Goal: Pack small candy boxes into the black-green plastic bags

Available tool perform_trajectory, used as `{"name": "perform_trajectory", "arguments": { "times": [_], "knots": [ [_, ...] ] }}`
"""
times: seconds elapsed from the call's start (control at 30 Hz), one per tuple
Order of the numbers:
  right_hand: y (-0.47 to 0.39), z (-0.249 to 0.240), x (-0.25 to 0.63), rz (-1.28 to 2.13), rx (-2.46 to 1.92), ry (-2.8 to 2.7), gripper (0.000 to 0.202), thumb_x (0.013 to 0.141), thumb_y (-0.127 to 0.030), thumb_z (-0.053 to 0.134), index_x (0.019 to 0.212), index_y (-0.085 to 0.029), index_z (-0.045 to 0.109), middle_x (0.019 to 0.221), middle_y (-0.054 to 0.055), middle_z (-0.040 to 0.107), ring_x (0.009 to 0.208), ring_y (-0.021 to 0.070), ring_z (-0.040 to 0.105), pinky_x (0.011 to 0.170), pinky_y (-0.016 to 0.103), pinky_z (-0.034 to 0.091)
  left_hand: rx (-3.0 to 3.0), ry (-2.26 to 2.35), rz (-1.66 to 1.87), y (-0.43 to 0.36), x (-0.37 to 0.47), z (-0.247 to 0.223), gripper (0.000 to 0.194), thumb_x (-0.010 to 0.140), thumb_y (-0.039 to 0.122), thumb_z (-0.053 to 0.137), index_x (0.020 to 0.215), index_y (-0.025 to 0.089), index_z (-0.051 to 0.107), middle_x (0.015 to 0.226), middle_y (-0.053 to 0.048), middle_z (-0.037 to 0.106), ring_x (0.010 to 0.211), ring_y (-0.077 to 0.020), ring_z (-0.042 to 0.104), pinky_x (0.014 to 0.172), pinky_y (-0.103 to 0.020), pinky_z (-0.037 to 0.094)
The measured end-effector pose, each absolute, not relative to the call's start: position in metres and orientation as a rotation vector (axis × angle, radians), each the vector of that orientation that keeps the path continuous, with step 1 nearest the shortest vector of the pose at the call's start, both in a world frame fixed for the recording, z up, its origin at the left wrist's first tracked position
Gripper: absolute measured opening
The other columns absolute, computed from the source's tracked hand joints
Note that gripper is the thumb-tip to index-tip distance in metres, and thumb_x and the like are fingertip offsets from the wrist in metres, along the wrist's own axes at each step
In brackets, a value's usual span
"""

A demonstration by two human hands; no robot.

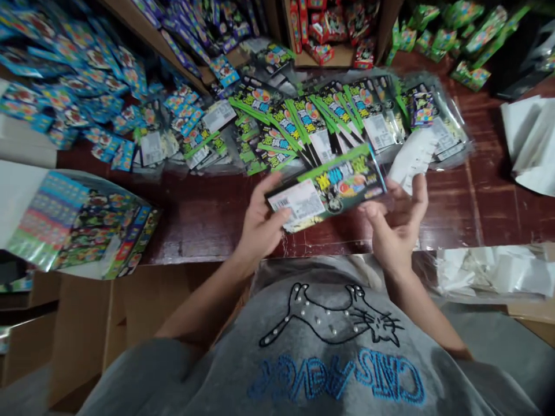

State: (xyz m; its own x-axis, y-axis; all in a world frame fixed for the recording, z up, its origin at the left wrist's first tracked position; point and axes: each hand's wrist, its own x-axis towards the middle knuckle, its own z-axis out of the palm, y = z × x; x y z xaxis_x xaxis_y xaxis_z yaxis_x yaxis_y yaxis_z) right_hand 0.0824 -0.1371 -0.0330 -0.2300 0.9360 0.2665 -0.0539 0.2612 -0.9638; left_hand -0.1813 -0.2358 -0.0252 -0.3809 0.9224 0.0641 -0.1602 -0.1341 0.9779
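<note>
A black and green printed packet (342,182) with a white barcode label is held level above the table's front edge. My left hand (262,222) grips its left end, thumb on the label and fingers behind. At its right end, my right hand (396,225) has the thumb on the lower corner and a finger by the side edge, with the other fingers spread. Whether that end is open I cannot tell. Just beyond my right fingers lies a crumpled white paper strip (411,156). More of the same packets (299,124) lie overlapping behind.
Blue small packs (87,86) are heaped at the left. Boxes hold purple packs (199,29) and red packs (333,29); green packs (459,34) lie back right. A printed carton (87,225) stands left, white papers (533,144) right. A bag of white scraps (494,268) hangs below the edge.
</note>
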Motion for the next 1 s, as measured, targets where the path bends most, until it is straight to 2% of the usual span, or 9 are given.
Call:
{"name": "perform_trajectory", "arguments": {
  "times": [0.17,0.3,0.4,0.53,0.6,0.67,0.77,0.87,1.0],
  "knots": [
    [-0.135,-0.018,0.063,1.104,-0.867,-1.587,0.089,0.098,-0.039,0.074,0.167,-0.053,0.021,0.138,0.004,0.059,0.093,0.0158,0.072,0.088,0.036,0.068,1.142,1.325,1.426,-0.260,-0.146,-0.029,0.038,0.091,0.035,0.086,0.119,0.025,0.063,0.116,-0.004,0.072,0.102,-0.0163,0.073,0.085,-0.028,0.060],
    [-0.145,-0.010,0.062,1.097,-0.849,-1.771,0.096,0.101,-0.038,0.067,0.171,-0.051,0.003,0.134,0.006,0.062,0.088,0.0188,0.071,0.083,0.039,0.068,1.188,1.307,1.449,-0.242,-0.145,-0.019,0.051,0.098,0.034,0.077,0.140,0.029,0.048,0.125,-0.006,0.071,0.108,-0.0187,0.074,0.083,-0.028,0.061],
    [-0.150,-0.016,0.064,1.156,-0.805,-1.812,0.097,0.103,-0.037,0.065,0.172,-0.051,-0.001,0.135,0.006,0.064,0.093,0.0199,0.072,0.085,0.039,0.068,1.208,1.312,1.368,-0.238,-0.148,-0.020,0.055,0.099,0.034,0.074,0.146,0.028,0.045,0.123,-0.008,0.072,0.106,-0.0200,0.074,0.080,-0.028,0.061],
    [-0.144,-0.031,0.071,1.356,-0.759,-1.760,0.090,0.100,-0.039,0.070,0.172,-0.050,0.017,0.121,0.001,0.069,0.088,0.0156,0.070,0.086,0.034,0.066,1.209,1.282,1.270,-0.242,-0.151,-0.021,0.052,0.098,0.033,0.074,0.143,0.026,0.048,0.122,-0.008,0.071,0.107,-0.0200,0.073,0.082,-0.028,0.060],
    [-0.140,-0.034,0.073,1.456,-0.756,-1.750,0.079,0.100,-0.040,0.071,0.169,-0.048,0.033,0.109,-0.001,0.070,0.083,0.0146,0.069,0.085,0.033,0.066,1.225,1.258,1.243,-0.241,-0.152,-0.018,0.037,0.100,0.034,0.072,0.131,0.025,0.056,0.119,-0.007,0.072,0.103,-0.0183,0.073,0.084,-0.029,0.060],
    [-0.137,-0.031,0.073,1.480,-0.775,-1.749,0.075,0.099,-0.041,0.073,0.166,-0.047,0.039,0.105,-0.001,0.070,0.084,0.0155,0.069,0.087,0.035,0.067,1.225,1.271,1.292,-0.236,-0.153,-0.015,0.020,0.103,0.035,0.069,0.117,0.023,0.061,0.119,-0.007,0.073,0.106,-0.0185,0.073,0.094,-0.033,0.060],
    [-0.136,-0.023,0.065,1.404,-0.860,-1.759,0.092,0.097,-0.043,0.076,0.172,-0.046,0.023,0.120,0.003,0.072,0.105,0.0198,0.072,0.099,0.040,0.066,1.170,1.345,1.403,-0.229,-0.155,-0.010,0.014,0.104,0.034,0.068,0.105,0.021,0.062,0.117,-0.008,0.077,0.116,-0.0211,0.074,0.106,-0.039,0.056],
    [-0.139,-0.015,0.058,1.413,-0.849,-1.768,0.101,0.098,-0.044,0.075,0.174,-0.046,0.008,0.121,0.003,0.075,0.111,0.0225,0.074,0.102,0.043,0.066,1.107,1.396,1.410,-0.227,-0.157,-0.004,0.021,0.100,0.035,0.073,0.114,0.023,0.062,0.110,-0.005,0.080,0.104,-0.0192,0.076,0.093,-0.035,0.059],
    [-0.140,-0.006,0.057,1.479,-0.795,-1.749,0.100,0.095,-0.043,0.080,0.173,-0.047,0.017,0.111,0.002,0.079,0.103,0.0244,0.077,0.098,0.045,0.067,1.136,1.450,1.283,-0.228,-0.161,0.011,0.019,0.098,0.038,0.075,0.103,0.020,0.072,0.111,-0.007,0.081,0.102,-0.0183,0.076,0.088,-0.032,0.059]
  ]
}}
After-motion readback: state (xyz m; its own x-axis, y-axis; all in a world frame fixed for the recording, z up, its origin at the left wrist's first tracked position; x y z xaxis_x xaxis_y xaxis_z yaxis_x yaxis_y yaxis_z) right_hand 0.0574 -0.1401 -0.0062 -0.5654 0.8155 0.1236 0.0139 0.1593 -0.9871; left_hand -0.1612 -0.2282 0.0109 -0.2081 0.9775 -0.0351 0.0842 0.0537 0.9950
